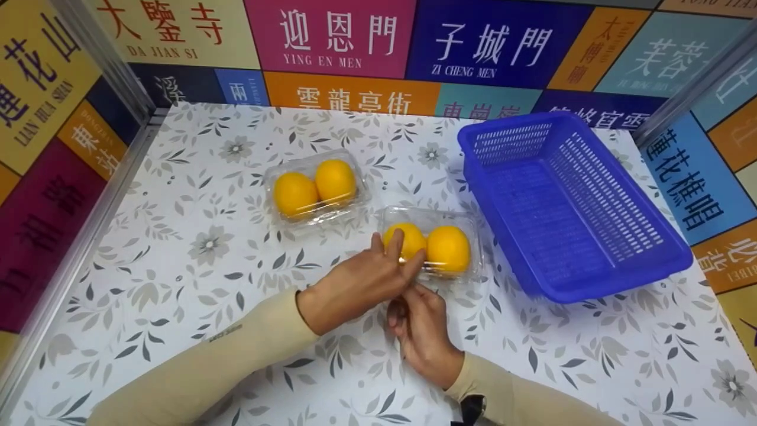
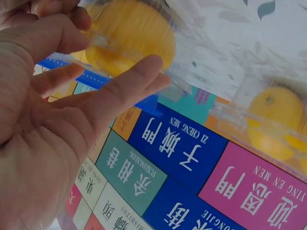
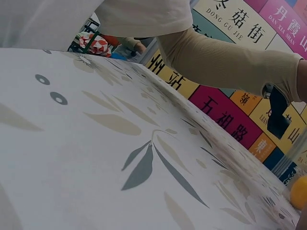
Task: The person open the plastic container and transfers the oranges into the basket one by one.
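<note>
Two clear plastic clamshell boxes hold oranges. The nearer box (image 1: 478,236) has two oranges, one of them an orange (image 1: 448,249) in plain sight on its right side. Over this box's left front my left hand (image 1: 361,281) reaches with fingers spread and mostly straight, partly covering the other orange. Its fingers (image 2: 127,88) extend beside the box in the left wrist view. Just below, at the box's front edge, my right hand (image 1: 423,331) has curled fingers meeting the left hand's fingertips; I cannot tell whether it pinches anything. The farther box (image 1: 361,195) stands back left with two oranges.
A blue plastic basket (image 1: 550,284) with slotted sides stands at the right. The table (image 1: 195,284) has a leaf-patterned cover. Colourful panels (image 1: 331,35) with printed characters rise along the back and both sides. My left sleeve (image 3: 230,62) spans the right wrist view.
</note>
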Motion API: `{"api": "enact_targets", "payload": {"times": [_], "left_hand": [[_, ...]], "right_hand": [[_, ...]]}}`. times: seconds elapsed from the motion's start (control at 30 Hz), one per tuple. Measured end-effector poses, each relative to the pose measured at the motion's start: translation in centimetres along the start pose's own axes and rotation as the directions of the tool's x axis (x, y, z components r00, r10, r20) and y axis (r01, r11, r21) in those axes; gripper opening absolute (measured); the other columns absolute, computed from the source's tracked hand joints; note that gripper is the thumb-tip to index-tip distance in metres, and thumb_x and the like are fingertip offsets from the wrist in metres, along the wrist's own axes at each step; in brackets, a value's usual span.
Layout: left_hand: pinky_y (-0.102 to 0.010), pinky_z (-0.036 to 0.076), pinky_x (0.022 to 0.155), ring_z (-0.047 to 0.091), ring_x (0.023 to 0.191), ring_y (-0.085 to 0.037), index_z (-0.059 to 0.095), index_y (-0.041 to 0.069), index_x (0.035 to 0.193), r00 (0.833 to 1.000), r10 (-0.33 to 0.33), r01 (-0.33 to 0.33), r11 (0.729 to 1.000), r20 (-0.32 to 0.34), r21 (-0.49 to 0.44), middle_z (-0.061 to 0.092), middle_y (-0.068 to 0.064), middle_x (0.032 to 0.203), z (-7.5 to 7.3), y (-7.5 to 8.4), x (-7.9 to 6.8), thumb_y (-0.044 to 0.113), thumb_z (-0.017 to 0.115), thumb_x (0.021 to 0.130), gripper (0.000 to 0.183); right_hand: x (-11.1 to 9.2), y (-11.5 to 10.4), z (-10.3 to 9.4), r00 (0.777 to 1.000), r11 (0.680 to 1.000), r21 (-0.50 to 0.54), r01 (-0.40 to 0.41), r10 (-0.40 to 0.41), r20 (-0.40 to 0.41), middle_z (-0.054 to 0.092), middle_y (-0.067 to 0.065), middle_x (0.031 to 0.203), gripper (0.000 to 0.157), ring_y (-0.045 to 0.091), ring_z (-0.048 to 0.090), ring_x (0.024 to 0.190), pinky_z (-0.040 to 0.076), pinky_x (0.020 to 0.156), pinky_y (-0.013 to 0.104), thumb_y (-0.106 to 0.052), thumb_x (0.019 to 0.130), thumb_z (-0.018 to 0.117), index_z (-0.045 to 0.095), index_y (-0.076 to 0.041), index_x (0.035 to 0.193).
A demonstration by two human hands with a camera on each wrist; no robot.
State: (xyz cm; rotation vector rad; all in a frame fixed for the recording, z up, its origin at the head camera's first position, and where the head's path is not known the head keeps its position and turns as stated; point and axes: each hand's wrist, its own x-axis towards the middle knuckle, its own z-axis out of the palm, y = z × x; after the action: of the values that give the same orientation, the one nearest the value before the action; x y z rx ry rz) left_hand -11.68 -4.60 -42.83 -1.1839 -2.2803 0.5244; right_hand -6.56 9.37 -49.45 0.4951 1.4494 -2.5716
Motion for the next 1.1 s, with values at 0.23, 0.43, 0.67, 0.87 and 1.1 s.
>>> {"api": "enact_targets", "payload": {"times": [0.23,0.43,0.67,0.87,1.1], "left_hand": [[-0.023,0.06,0.054,0.078,0.099,-0.032,0.064,0.009,0.143,1.0,-0.001,0.001,0.999,0.01,0.035,0.072,-0.028,0.125,-0.1,0.2,0.2,0.002,0.06,0.1,0.044],[-0.025,0.062,0.056,0.077,0.096,-0.032,0.064,0.007,0.144,1.0,0.003,-0.003,1.0,0.027,0.029,0.073,-0.028,0.123,-0.1,0.3,0.4,0.001,0.06,0.099,0.046],[-0.036,0.068,0.079,0.074,0.105,-0.031,0.064,0.006,0.144,0.998,0.036,-0.038,0.998,0.042,0.051,0.075,-0.024,0.123,-0.1,0.2,0.7,-0.001,0.057,0.098,0.048],[-0.037,0.068,0.081,0.073,0.098,-0.03,0.067,0.005,0.135,0.997,0.07,-0.071,0.994,0.008,0.086,0.076,-0.014,0.114,0.0,-0.3,0.7,0.0,0.052,0.099,0.04],[-0.025,0.063,0.063,0.077,0.09,-0.031,0.064,0.005,0.143,1.0,0.008,-0.008,0.996,-0.003,-0.089,0.073,-0.023,0.118,-0.2,-1.1,0.2,0.009,0.071,0.098,0.045]], "right_hand": [[0.1,0.0,0.0,1.0,1.0,-0.002,0.012,-0.012,0.004,0.054,0.001,0.053,0.034,0.007,0.047,0.039,0.036,0.037,0.017,-0.003,0.111,0.053,0.067,-0.007,0.08],[0.1,0.1,-0.2,1.0,1.0,0.006,0.024,-0.025,0.015,0.053,0.001,0.052,0.036,0.008,0.047,0.039,0.036,0.038,0.018,-0.003,0.111,0.052,0.067,-0.008,0.078],[0.0,0.1,-0.2,0.999,0.999,0.008,0.032,-0.032,0.028,0.053,0.0,0.052,0.037,0.007,0.047,0.039,0.036,0.038,0.017,-0.003,0.112,0.052,0.068,-0.008,0.079],[0.0,0.1,-0.4,0.999,1.0,0.01,0.027,-0.027,0.025,0.054,0.001,0.051,0.035,0.007,0.047,0.037,0.036,0.037,0.018,-0.004,0.112,0.053,0.071,-0.007,0.082],[0.1,0.1,-0.6,0.999,1.0,-0.018,0.009,-0.008,0.04,0.065,0.004,0.062,0.027,0.007,0.05,0.041,0.037,0.038,0.017,-0.006,0.111,0.056,0.075,-0.003,0.092]]}}
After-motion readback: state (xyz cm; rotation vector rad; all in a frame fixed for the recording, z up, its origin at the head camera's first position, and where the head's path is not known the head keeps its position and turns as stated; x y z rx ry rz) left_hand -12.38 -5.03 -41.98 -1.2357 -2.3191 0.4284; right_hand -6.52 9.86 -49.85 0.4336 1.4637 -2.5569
